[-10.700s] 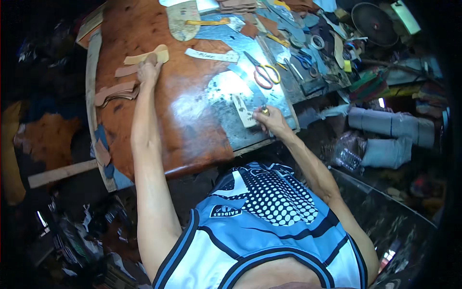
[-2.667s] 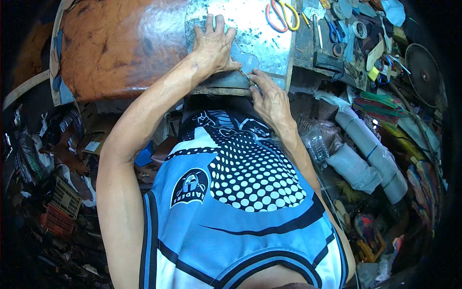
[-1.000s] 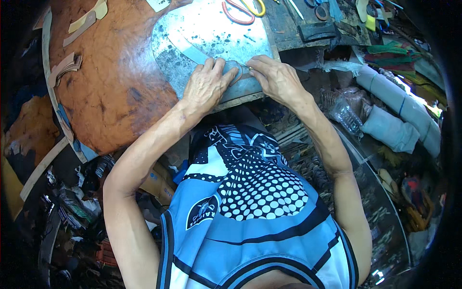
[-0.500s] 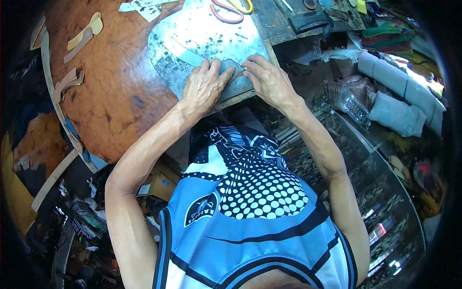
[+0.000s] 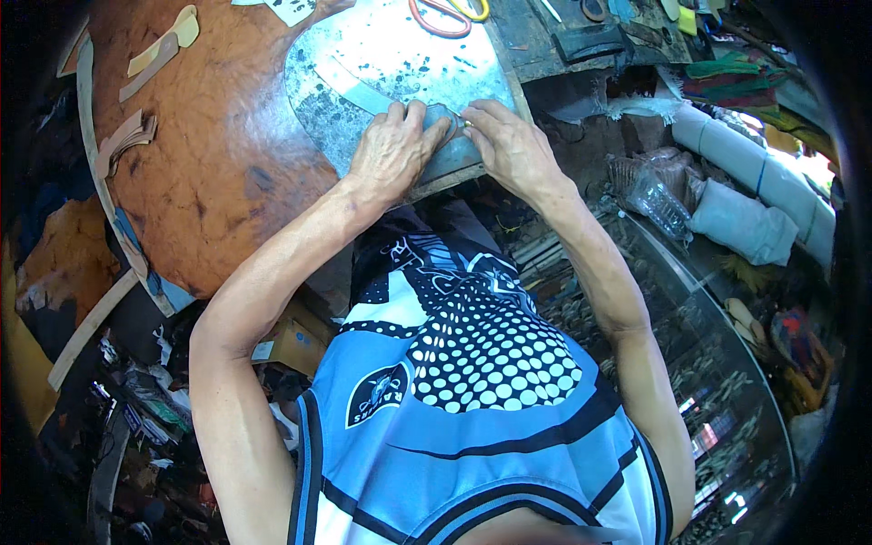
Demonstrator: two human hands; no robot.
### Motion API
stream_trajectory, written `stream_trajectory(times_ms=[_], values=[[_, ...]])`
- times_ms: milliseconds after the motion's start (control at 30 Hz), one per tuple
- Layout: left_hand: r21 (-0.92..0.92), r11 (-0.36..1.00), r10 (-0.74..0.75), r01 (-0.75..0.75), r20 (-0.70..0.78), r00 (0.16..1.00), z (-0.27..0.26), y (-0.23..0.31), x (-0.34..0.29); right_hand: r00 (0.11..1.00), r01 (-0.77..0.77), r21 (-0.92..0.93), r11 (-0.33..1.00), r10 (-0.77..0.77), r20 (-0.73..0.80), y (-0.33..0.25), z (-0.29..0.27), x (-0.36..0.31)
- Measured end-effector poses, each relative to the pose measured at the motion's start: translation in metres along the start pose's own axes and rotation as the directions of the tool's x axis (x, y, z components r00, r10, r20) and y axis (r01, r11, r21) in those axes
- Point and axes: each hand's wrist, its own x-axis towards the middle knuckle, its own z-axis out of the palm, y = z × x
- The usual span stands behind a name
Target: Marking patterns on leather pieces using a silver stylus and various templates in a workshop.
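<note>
My left hand (image 5: 389, 156) is closed at the near edge of a grey, dark-speckled work board (image 5: 313, 113), its fingertips pressing on a small, rounded grey piece (image 5: 440, 116). A pale, flat strip (image 5: 350, 86) runs from under these fingers toward the far left. On the other side of the piece, my right hand (image 5: 516, 153) pinches something small against its edge. A yellowish tip shows at those fingertips, but the rest is hidden by the fingers. Both wrists rest close to the board's near edge.
Scissors with red and yellow handles (image 5: 442, 32) lie at the board's far end. Brown leather (image 5: 218, 209) spreads to the left with cut strips (image 5: 127, 141) on it. A glass-topped case (image 5: 699, 345) stands at right, near wrapped white rolls (image 5: 745, 154) and a clear plastic bottle (image 5: 661, 204).
The view has shifted slightly. My left hand keeps its place on the grey piece, while my right fingers have turned a little and now hide more of the small thing they pinch.
</note>
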Motion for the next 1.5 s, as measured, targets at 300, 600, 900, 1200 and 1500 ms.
stream_trajectory(times_ms=[300, 600, 900, 1200, 1500], values=[[-0.013, 1.0, 0.013, -0.013, -0.011, 1.0, 0.0, 0.0, 0.001, 0.996, -0.073, 0.022, 0.997, 0.074, -0.04, -0.007, 0.005, -0.011], [-0.024, 0.997, 0.075, -0.075, 0.0, 0.997, -0.007, -0.004, 0.006, 0.967, -0.24, 0.087, 0.967, 0.246, -0.072, -0.023, 0.013, -0.029], [-0.021, 0.984, 0.178, -0.178, 0.02, 0.984, -0.01, -0.014, 0.013, 0.886, -0.4, 0.198, 0.895, 0.433, -0.168, -0.052, 0.029, -0.033], [-0.02, 0.95, 0.313, -0.313, 0.021, 0.949, -0.01, -0.02, 0.022, 0.735, -0.513, 0.293, 0.807, 0.589, -0.336, -0.08, 0.054, -0.035], [-0.048, 0.918, 0.395, -0.393, 0.043, 0.918, -0.009, -0.022, 0.032, 0.577, -0.59, 0.36, 0.722, 0.69, -0.438, -0.101, 0.068, -0.027]])
